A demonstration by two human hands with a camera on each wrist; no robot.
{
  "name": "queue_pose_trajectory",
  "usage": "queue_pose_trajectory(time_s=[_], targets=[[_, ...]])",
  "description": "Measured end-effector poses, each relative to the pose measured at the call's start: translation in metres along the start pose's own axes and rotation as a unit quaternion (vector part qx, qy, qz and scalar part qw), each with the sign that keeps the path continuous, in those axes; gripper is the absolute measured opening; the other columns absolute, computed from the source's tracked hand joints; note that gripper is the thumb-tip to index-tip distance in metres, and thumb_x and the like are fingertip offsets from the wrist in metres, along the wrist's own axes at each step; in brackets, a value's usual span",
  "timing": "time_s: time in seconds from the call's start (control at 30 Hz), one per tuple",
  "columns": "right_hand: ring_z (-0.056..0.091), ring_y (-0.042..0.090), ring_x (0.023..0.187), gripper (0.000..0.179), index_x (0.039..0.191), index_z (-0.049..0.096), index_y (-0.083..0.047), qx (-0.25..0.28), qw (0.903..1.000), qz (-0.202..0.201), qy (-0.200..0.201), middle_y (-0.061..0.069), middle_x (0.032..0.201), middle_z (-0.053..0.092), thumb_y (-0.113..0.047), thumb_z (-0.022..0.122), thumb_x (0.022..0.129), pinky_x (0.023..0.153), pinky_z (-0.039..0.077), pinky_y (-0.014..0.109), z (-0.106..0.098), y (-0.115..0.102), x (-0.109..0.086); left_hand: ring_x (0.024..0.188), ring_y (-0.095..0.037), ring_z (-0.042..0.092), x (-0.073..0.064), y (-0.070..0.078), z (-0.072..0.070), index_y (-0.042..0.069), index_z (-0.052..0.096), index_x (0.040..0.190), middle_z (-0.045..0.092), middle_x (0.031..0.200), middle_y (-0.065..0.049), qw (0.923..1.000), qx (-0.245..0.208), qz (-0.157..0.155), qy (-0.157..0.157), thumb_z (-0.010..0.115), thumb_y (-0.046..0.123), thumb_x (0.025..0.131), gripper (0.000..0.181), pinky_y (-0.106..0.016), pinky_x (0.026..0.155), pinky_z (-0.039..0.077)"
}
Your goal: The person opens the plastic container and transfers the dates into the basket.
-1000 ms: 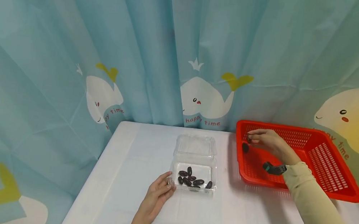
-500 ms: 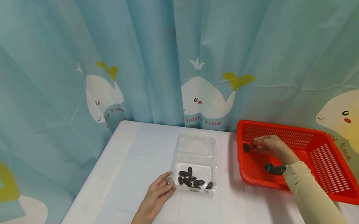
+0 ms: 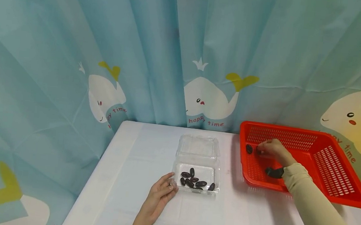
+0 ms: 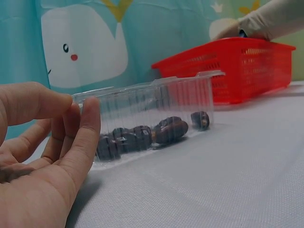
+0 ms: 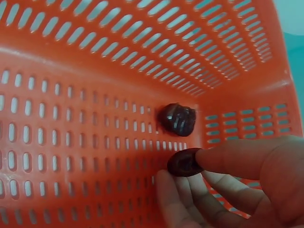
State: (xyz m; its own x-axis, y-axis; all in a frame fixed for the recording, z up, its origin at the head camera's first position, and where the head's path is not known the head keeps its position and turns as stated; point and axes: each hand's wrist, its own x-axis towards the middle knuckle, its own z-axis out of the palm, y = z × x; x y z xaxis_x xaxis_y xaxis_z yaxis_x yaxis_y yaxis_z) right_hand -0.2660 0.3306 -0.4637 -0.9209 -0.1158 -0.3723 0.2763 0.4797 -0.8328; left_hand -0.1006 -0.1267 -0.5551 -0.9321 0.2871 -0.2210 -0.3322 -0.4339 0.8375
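My left hand [image 3: 158, 194] pinches the near left corner of a clear plastic clamshell box [image 4: 142, 97], its lid folded back. Several dark, wrinkled dates [image 3: 201, 183] lie in the box, mostly toward its near side. Inside the red basket [image 3: 350, 179], my right hand [image 3: 274, 150] holds one date [image 5: 184, 162] between thumb and fingers, low over the basket's slotted floor. Another date [image 5: 177, 119] lies close by on that floor, beside the basket's left wall; it is also the dark date [image 3: 249, 149] at the left in the head view.
Box and basket stand on a white-covered table [image 3: 130, 158], the basket to the right of the box. A light blue curtain [image 3: 153, 52] with whale prints hangs right behind the table. The basket's raised rim [image 3: 280, 126] surrounds the right hand.
My right hand has moved down and slightly right inside the basket, away from its left wall, with the date in its fingers. The left hand keeps its hold on the box.
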Motion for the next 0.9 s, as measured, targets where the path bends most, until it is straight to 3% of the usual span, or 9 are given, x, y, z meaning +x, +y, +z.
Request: queue_pose_trajectory(time_s=[0.47, 0.77, 0.9], targets=[[0.069, 0.012, 0.080, 0.024, 0.108, 0.062, 0.024, -0.046, 0.9981, -0.021, 0.036, 0.005, 0.084, 0.072, 0.003, 0.057, 0.097, 0.080, 0.067, 0.040, 0.011, 0.000, 0.003, 0.124, -0.013, 0.057, 0.000, -0.001, -0.001, 0.000, 0.026, 0.160, 0.052, 0.135, -0.005, 1.0000, 0.008, 0.000, -0.003, 0.057, 0.005, 0.104, 0.064, -0.026, 0.112, 0.052], [0.069, 0.010, 0.082, 0.031, 0.115, 0.059, 0.029, -0.037, 0.9986, -0.031, 0.022, 0.006, 0.087, 0.073, 0.003, 0.054, 0.099, 0.085, 0.067, 0.043, 0.009, -0.003, 0.001, 0.122, -0.012, 0.057, 0.004, -0.001, -0.004, 0.001, 0.028, 0.160, 0.052, 0.135, -0.005, 1.0000, 0.008, 0.004, -0.004, 0.057, 0.005, 0.104, 0.063, -0.026, 0.112, 0.052], [0.069, 0.013, 0.083, 0.029, 0.113, 0.061, 0.027, -0.060, 0.9977, -0.026, 0.021, 0.010, 0.090, 0.074, 0.003, 0.054, 0.098, 0.082, 0.067, 0.042, 0.010, -0.006, -0.001, 0.121, -0.011, 0.058, 0.003, -0.003, -0.004, 0.001, 0.027, 0.160, 0.052, 0.134, -0.004, 1.0000, 0.005, 0.000, -0.004, 0.058, 0.005, 0.104, 0.064, -0.026, 0.112, 0.052]])
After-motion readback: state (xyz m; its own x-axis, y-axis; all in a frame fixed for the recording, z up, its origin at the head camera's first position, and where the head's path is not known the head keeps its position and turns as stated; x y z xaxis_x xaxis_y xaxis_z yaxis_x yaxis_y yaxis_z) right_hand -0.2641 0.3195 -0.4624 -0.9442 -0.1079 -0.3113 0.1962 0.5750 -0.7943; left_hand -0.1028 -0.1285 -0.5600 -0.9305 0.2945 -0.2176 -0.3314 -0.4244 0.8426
